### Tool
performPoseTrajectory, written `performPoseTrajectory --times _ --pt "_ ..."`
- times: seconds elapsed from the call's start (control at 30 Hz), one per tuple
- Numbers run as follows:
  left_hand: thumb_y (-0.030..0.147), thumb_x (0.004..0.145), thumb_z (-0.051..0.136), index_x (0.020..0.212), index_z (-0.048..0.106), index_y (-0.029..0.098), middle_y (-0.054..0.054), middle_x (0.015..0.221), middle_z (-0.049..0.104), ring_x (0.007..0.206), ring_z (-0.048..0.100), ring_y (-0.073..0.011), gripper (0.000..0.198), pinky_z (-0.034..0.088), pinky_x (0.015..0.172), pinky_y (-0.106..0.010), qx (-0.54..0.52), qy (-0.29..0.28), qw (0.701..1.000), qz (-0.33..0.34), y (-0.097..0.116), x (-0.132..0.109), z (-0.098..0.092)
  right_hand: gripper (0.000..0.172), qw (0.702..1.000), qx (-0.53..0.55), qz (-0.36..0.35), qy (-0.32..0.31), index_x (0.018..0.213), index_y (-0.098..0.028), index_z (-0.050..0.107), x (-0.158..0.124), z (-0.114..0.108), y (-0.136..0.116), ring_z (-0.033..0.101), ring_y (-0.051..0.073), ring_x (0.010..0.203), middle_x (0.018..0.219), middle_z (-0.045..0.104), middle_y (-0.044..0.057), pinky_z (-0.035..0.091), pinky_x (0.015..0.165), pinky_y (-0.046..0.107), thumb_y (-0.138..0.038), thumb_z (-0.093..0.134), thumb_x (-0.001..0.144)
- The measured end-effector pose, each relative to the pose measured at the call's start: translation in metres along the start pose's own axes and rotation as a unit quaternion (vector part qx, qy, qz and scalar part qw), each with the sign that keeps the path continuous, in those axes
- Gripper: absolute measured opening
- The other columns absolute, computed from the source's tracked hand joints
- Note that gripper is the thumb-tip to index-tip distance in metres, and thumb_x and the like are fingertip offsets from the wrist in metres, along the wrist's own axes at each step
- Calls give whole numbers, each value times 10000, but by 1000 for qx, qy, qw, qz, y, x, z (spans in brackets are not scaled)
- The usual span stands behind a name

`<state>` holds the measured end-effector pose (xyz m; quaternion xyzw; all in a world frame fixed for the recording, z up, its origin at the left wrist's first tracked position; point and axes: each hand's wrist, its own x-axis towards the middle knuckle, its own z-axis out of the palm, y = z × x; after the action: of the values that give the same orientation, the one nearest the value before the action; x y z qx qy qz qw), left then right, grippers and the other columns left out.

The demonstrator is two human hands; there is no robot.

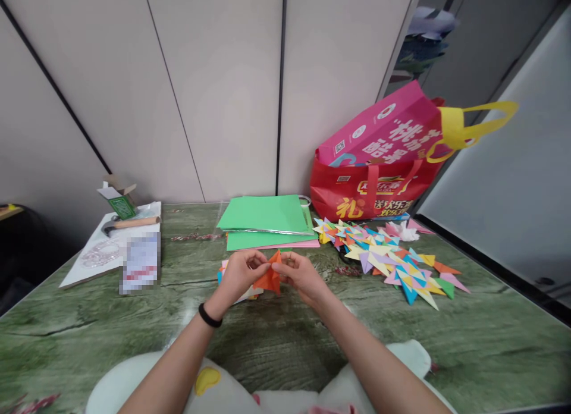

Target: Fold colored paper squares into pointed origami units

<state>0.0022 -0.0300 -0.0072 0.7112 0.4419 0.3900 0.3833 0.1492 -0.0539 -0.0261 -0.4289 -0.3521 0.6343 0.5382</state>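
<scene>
Between both hands, above the table, is a piece of orange folded paper [269,280] with a pointed top. My left hand [241,274] pinches its left side, thumb towards the middle. On the other side my right hand [303,276] grips the paper with thumb and fingers near the upper point. Partly hidden behind my left hand lies a small stack of coloured paper [250,294]. Just beyond the hands rests a pile of green paper sheets [265,215], with pink showing at its lower edge.
Many folded paper pieces [392,256] spread over the right of the green table [178,319]. Behind them stands a red bag [352,191] holding a pink bag [383,131]. At left, a hammer [134,223] and a small green box [121,206] lie on a white book [89,265].
</scene>
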Motion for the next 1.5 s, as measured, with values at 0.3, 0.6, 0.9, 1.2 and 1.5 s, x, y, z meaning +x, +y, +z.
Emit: performPoseTrajectory --times 0.3,0.6,0.9,1.2,1.5 --pt "149 704 567 685 599 163 15 575 608 500 504 -88 40 377 498 -183 184 37 975 119 -2 -3 2 308 999 -28 -6 15 660 -155 579 1 -1 1 485 72 546 593 571 -47 366 519 192 -318 771 482" --pt "148 717 566 699 588 173 29 571 588 501 498 -84 38 377 498 -177 198 50 969 142 -5 -5 3 295 999 20 -33 16 650 -147 597 2 0 4 526 74 575 642 602 -28 429 568 206 -284 784 467" --pt "138 711 566 705 596 167 13 583 605 519 516 -97 42 374 505 -188 234 59 961 136 -3 -5 3 337 999 6 -47 24 663 -144 591 4 1 5 542 88 533 592 607 -26 476 561 233 -324 789 458" --pt "177 734 568 769 631 178 3 659 664 547 546 -105 72 394 516 -195 183 54 974 124 -4 -3 2 327 994 -43 -95 18 672 -155 625 6 -3 6 566 111 539 604 633 -5 477 556 244 -442 719 548" --pt "239 671 634 742 646 145 -48 692 696 610 625 -155 118 493 574 -240 -4 68 997 40 3 -2 3 324 989 -91 -113 24 652 -165 620 8 -4 6 564 135 598 645 629 13 483 584 263 -473 686 577"
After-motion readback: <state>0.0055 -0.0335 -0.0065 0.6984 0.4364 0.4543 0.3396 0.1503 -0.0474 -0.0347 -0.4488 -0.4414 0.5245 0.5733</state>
